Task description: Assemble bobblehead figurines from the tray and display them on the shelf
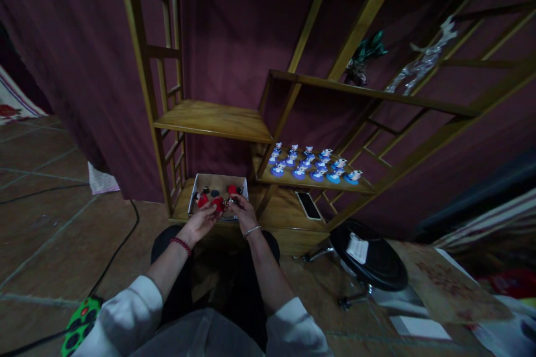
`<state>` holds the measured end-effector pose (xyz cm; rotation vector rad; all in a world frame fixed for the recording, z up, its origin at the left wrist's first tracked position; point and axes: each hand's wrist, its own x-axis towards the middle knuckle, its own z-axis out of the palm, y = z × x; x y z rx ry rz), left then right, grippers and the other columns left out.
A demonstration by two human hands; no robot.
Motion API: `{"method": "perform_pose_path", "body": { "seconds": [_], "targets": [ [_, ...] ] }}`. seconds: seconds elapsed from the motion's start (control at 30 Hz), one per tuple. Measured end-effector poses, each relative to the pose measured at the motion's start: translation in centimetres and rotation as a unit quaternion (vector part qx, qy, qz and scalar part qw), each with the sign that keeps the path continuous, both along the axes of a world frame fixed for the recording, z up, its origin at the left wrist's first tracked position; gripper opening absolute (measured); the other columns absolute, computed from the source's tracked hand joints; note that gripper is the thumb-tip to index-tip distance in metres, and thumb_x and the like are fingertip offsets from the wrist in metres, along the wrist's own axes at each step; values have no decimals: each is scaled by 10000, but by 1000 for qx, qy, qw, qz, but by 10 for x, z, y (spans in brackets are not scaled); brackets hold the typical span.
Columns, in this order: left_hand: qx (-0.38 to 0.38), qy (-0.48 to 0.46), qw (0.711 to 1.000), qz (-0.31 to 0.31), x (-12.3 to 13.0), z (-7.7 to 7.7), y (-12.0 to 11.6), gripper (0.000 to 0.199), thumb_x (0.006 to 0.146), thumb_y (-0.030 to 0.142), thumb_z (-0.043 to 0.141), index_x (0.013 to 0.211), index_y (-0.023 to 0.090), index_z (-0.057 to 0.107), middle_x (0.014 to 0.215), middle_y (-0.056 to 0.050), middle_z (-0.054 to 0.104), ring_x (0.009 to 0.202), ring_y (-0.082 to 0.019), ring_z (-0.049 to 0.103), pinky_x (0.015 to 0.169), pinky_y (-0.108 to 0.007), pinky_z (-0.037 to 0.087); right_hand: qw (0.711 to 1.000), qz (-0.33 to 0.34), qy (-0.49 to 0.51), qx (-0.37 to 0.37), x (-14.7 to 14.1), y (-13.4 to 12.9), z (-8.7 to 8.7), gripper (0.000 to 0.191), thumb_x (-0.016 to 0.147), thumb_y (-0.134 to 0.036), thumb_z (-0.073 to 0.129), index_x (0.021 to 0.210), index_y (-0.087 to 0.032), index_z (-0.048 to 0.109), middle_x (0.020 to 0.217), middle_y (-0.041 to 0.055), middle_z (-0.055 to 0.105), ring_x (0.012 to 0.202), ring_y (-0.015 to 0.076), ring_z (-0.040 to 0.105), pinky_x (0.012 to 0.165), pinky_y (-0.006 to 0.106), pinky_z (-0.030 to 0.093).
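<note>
White box (191,196) holding small red figurines (202,201), on wooden shelf (181,207)

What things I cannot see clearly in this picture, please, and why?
All in the head view:
- Red piece: its details, too small and partly covered by the left hand.
- Right hand: its exact grip, too small to tell.
- White box: part of its near side, behind the hands.
- Green device: its lower end, cut off by the bottom edge.
</note>
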<state>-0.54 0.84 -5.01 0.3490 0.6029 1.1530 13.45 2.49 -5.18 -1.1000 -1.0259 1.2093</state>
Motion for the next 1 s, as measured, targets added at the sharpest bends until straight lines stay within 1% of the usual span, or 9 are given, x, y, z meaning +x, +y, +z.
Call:
{"method": "perform_pose_path", "body": {
  "seconds": [0.2,0.37,0.5,0.6,0.73,0.9,1.0],
  "targets": [
    [0,-13,1000,-19,-1,1,-2,261,762,31,503,973,134,614,908,-78,665,835,-151,624,761,-258,476,999,12,-38,34,-1,-5,7,350,579,-295,664,905,-187,602,702,-20,623,623,120,568,690,281,470],
    [10,-24,999,-30,3,2,-2,258,763,43,505,974,135,620,926,-79,662,843,-142,613,782,-261,465,995,-2,-76,66,3,-4,3,288,585,-276,647,861,-202,608,768,-15,629,722,132,574,751,285,459],
    [15,-38,999,-27,4,2,-3,262,770,39,489,970,143,623,926,-62,662,863,-139,605,793,-265,459,992,-3,-97,84,5,-4,1,267,594,-277,640,852,-213,612,802,-16,628,759,135,574,770,285,453],
    [16,-42,999,-27,2,1,-2,263,778,48,477,978,139,622,905,-62,665,846,-139,606,796,-273,459,992,8,-103,77,5,-4,2,287,594,-278,645,871,-206,613,791,-10,634,747,139,581,762,288,455],
    [24,-42,999,-19,-3,0,0,271,785,70,479,1011,137,612,934,-80,657,852,-139,601,807,-278,456,992,41,-102,65,2,-3,6,318,586,-283,657,889,-198,615,799,0,643,753,145,590,761,292,457],
    [28,-39,999,-17,-8,1,0,309,774,61,496,1053,150,592,921,-71,657,839,-135,605,795,-267,460,991,57,-106,59,-1,-1,10,301,571,-281,668,856,-195,620,803,-1,641,757,142,583,762,292,454],
    [28,-27,999,-19,-10,3,1,327,765,49,506,1061,164,584,958,-66,651,862,-140,606,787,-264,464,989,69,-114,65,-1,1,14,278,585,-274,658,851,-198,622,771,-12,634,729,135,578,741,284,453]
  ]
}}
